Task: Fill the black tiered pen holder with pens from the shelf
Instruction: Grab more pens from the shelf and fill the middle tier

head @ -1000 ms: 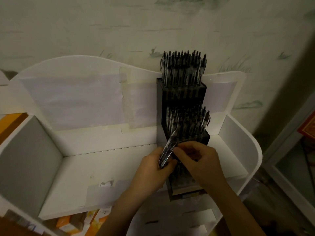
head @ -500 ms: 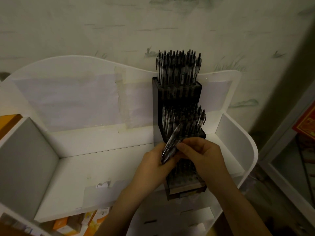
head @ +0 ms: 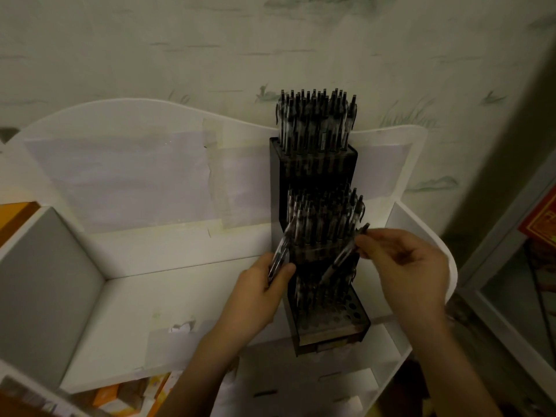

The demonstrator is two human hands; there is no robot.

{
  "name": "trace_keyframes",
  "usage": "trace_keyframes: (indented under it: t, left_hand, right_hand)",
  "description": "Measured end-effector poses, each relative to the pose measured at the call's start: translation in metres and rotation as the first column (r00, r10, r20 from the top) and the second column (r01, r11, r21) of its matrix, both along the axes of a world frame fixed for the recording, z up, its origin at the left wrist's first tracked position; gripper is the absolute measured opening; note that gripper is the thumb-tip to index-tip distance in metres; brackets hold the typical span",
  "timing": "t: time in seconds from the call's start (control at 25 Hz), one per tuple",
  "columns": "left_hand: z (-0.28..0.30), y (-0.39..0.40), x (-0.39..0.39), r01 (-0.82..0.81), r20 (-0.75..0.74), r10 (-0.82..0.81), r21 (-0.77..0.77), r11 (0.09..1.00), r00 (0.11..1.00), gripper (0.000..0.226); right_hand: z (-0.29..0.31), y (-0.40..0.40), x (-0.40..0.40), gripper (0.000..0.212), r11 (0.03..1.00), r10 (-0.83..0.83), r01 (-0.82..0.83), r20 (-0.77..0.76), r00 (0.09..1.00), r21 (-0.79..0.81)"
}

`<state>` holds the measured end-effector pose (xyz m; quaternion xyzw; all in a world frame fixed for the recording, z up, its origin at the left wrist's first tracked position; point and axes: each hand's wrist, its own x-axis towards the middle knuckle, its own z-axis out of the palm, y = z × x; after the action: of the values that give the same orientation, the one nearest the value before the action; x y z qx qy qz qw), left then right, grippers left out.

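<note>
The black tiered pen holder [head: 358, 323] stands on the white shelf [head: 168, 299], right of centre. Its top tier and middle tier are packed with dark pens; the lowest tier shows several bare holes on its right. My left hand [head: 258, 290] grips a small bundle of pens [head: 281, 251] at the holder's left side. My right hand [head: 406, 266] pinches the top end of a single pen [head: 340, 260], which slants down over the lowest tier. Whether its tip sits in a hole is hidden by blur.
The shelf has a tall curved back panel [head: 135, 164] with taped paper and side walls at left [head: 45, 281] and right [head: 403, 218]. Orange boxes [head: 111, 395] lie below the shelf front. A framed red item [head: 541, 224] stands at the far right.
My hands were together over the bundle; the right hand has drawn one pen out and moved right with it. The left hand keeps the bundle and has shifted slightly left.
</note>
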<state>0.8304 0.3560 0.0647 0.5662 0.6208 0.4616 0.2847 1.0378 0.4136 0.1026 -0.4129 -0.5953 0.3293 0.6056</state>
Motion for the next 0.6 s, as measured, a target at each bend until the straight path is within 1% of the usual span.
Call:
trace_keyframes:
  t: [0.08, 0.12, 0.28, 0.44, 0.6]
  left_hand:
    - [0.001, 0.000, 0.000, 0.005, 0.001, -0.005, 0.008, 1.000, 1.000, 0.020]
    - [0.001, 0.000, 0.001, 0.007, -0.005, -0.007, 0.008, 1.000, 1.000, 0.020]
    - [0.001, 0.000, 0.001, 0.018, -0.010, -0.018, 0.004, 1.000, 1.000, 0.019]
    - [0.000, 0.000, 0.001, 0.012, -0.025, -0.012, -0.011, 1.000, 1.000, 0.018]
    - [0.000, 0.000, 0.003, 0.011, -0.040, -0.012, -0.017, 1.000, 0.999, 0.019]
  right_hand:
    - [-0.018, 0.000, -0.004, 0.018, 1.000, 0.007, -0.008, 0.111, 0.994, 0.008]
    - [-0.028, 0.002, -0.006, 0.021, 1.000, 0.017, -0.019, 0.138, 0.990, 0.013]
    - [-0.059, 0.008, -0.012, 0.019, 1.000, 0.024, -0.027, 0.213, 0.977, 0.010]
    - [-0.077, 0.014, -0.014, 0.015, 0.998, 0.014, -0.031, 0.266, 0.964, 0.060]
    - [-0.096, 0.009, -0.018, 0.015, 0.996, 0.091, -0.086, 0.351, 0.932, -0.029]
